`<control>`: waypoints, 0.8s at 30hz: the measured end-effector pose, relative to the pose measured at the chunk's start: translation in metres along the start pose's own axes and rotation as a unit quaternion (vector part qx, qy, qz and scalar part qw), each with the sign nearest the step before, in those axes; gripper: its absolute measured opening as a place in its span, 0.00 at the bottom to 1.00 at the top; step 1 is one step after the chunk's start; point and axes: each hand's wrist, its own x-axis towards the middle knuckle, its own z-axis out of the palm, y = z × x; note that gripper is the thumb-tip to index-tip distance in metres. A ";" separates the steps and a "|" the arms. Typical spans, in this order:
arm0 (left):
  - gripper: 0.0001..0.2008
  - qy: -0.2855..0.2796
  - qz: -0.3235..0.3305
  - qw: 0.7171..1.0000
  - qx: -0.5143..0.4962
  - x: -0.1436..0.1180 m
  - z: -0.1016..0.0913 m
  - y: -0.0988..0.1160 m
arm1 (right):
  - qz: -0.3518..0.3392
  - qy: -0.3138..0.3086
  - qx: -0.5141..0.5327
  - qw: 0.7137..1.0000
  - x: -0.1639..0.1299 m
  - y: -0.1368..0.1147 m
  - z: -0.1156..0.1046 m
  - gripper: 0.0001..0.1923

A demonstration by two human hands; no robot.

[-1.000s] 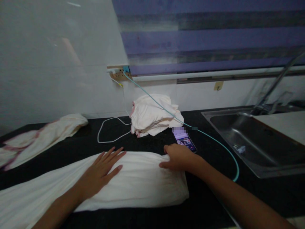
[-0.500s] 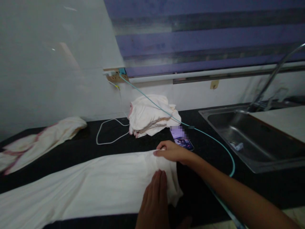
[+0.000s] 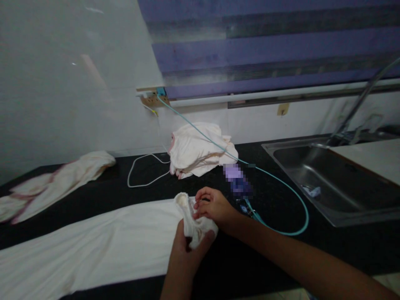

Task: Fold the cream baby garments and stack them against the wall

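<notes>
Both hands bunch up the right end of a long white cloth [image 3: 103, 246] on the dark table [image 3: 328, 246]
The left hand [image 3: 187, 246] is closed around the gathered end from below; the right hand [image 3: 212, 205] pinches it from above, fingers curled. The cloth's other end lies flat leftward. A crumpled cloth heap [image 3: 200, 150], teal cable [image 3: 290, 196] and sink [image 3: 343, 183] sit beyond

cream cloth [image 3: 125, 246], black counter [image 3: 162, 191], teal cable [image 3: 290, 196]

Three cloths [image 3: 93, 246] [image 3: 200, 150] [image 3: 56, 183], two cables [image 3: 281, 196] [image 3: 140, 171], one sink [image 3: 328, 179], one phone [image 3: 239, 185].
</notes>
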 end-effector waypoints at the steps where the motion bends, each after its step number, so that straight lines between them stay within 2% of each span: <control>1: 0.30 -0.009 -0.020 0.998 -0.053 0.001 -0.001 -0.001 | -0.012 -0.008 -0.025 1.000 -0.001 0.002 0.001 0.19; 3: 0.32 -0.011 -0.045 0.993 -0.113 0.003 -0.002 -0.004 | -0.045 -0.022 -0.064 0.997 -0.005 0.004 0.004 0.17; 6: 0.36 0.021 -0.047 0.996 -0.075 0.002 -0.003 -0.008 | -0.140 0.014 -0.174 0.975 -0.012 0.001 0.005 0.13; 9: 0.34 0.031 -0.037 0.999 -0.019 -0.001 -0.003 -0.007 | -0.220 0.087 -0.355 0.905 -0.013 -0.005 0.000 0.11; 10: 0.34 0.034 -0.035 0.999 -0.006 -0.002 -0.002 -0.006 | -0.221 0.094 -0.407 0.881 -0.013 -0.008 -0.002 0.10; 12: 0.33 0.055 -0.035 0.998 0.016 -0.004 -0.001 -0.003 | -0.203 0.079 -0.477 0.851 -0.013 -0.012 -0.006 0.15; 14: 0.34 0.071 -0.041 0.997 0.014 -0.005 -0.001 -0.002 | -0.193 0.043 -0.503 0.841 -0.014 -0.017 -0.006 0.21; 17: 0.34 0.063 -0.063 0.996 -0.021 -0.003 -0.005 -0.004 | -0.206 0.003 -0.499 0.842 -0.021 -0.023 -0.001 0.24; 19: 0.30 0.076 -0.069 0.994 -0.026 -0.001 -0.009 -0.007 | -0.197 -0.008 -0.499 0.844 -0.026 -0.026 0.003 0.23; 22: 0.22 0.114 -0.043 0.992 -0.020 -0.002 -0.012 -0.006 | -0.161 -0.041 -0.514 0.841 -0.030 -0.028 0.005 0.23; 24: 0.18 0.107 -0.023 0.994 -0.022 -0.003 -0.011 -0.003 | -0.145 -0.062 -0.514 0.843 -0.030 -0.027 0.004 0.22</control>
